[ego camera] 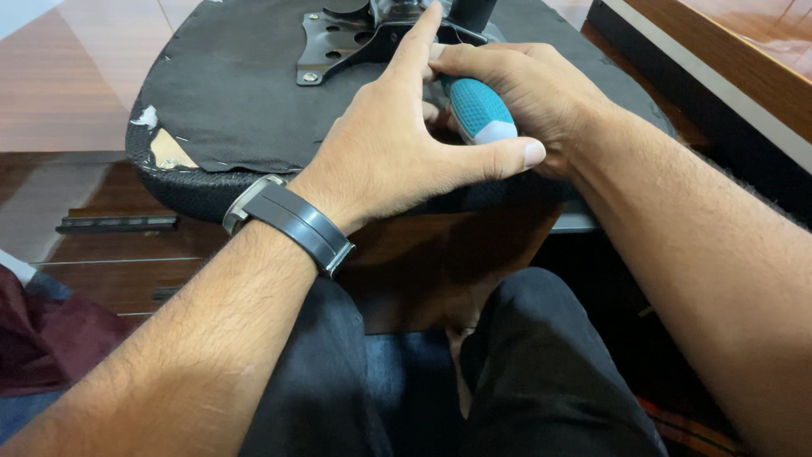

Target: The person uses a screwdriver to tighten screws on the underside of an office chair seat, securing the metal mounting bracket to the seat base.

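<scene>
A shiny brown wooden floor [76,85] fills the back of the view, and a long wooden desk edge [744,68] runs along the top right corner. In the middle lies an upturned chair seat covered in dark grey fabric [228,93], with its underside facing up. A black metal plate with holes [338,42] is fixed near the top of the seat.

The right hand [529,93] comes in from the right side. Its fingers are curled shut around a screwdriver with a teal, bumpy handle and a pale blue end [480,112]. The handle end points back toward the person. The tip is hidden behind the hands, so I cannot tell what it touches.

The left hand [397,152] comes in from the bottom left. It is open and spread wide, holding nothing. Its pointing finger reaches up to the metal plate, and its thumb stretches out under the screwdriver handle. The palm rests on the seat. A grey wrist band with a silver clasp [292,222] sits on the left wrist.

The front edge of the seat is rounded and close to the left wrist. At the left edge the fabric is torn, and a tan patch [169,151] shows through. The left half of the seat is bare, with room to move. The person's knees in black trousers [541,364] sit just below the seat.
</scene>
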